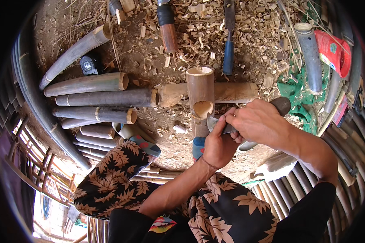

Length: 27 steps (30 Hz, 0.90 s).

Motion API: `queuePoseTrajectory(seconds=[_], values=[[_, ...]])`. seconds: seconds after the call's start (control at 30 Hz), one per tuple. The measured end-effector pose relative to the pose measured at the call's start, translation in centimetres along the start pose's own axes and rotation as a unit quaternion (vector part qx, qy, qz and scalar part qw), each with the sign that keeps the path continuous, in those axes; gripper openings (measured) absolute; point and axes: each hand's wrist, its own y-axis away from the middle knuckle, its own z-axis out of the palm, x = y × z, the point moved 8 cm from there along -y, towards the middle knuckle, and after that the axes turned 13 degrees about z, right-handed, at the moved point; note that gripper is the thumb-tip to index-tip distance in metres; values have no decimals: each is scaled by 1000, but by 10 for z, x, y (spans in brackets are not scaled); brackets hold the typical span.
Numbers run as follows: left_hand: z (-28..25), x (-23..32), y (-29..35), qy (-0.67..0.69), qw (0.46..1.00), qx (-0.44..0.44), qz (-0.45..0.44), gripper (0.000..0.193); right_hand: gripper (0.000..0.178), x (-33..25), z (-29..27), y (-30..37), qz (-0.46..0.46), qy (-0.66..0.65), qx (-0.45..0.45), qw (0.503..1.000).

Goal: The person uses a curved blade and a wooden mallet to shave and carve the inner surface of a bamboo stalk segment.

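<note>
A short bamboo tube (200,87) lies in front of me across a pale wooden block (236,92), with a rounded hole cut in its upper side. My right hand (260,121) is closed round a knife, whose dark rounded handle end (281,106) sticks out past the fist. The grey blade (230,128) points left, its tip right beside the hole's lower edge; I cannot tell whether it touches the bamboo. Close against the right hand, my left hand (221,146) pinches the blade near its tip, and its lower fingers are partly hidden.
Several cut bamboo lengths (105,98) lie at left beside a tape measure (89,65). Beyond the tube are a blue-handled chisel (228,56), a wooden-handled tool (168,37) and scattered shavings (255,48). A red packet (332,50) and upright bamboo piece (310,60) are at right.
</note>
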Motion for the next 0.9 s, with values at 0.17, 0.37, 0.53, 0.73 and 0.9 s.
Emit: queuePoseTrajectory(seconds=[0.17, 0.37, 0.53, 0.73, 0.9], values=[[-18, 21, 0, -176, 982, -9, 71, 29, 23, 13, 51, -6, 86, -123, -80, 985], [-33, 58, 12, -517, 851, 59, 65, 33, 33, -12, 81, 7, 145, -363, 102, 915], [-29, 83, 14, -704, 705, 23, 80, 40, 35, -35, 109, 6, 203, -506, 157, 824], [-20, 107, -6, -804, 594, -17, 32, 44, 17, -52, 118, -16, 234, -627, 162, 725], [-12, 104, -7, -805, 593, -33, 5, 39, 17, -55, 118, -16, 260, -589, 174, 746]])
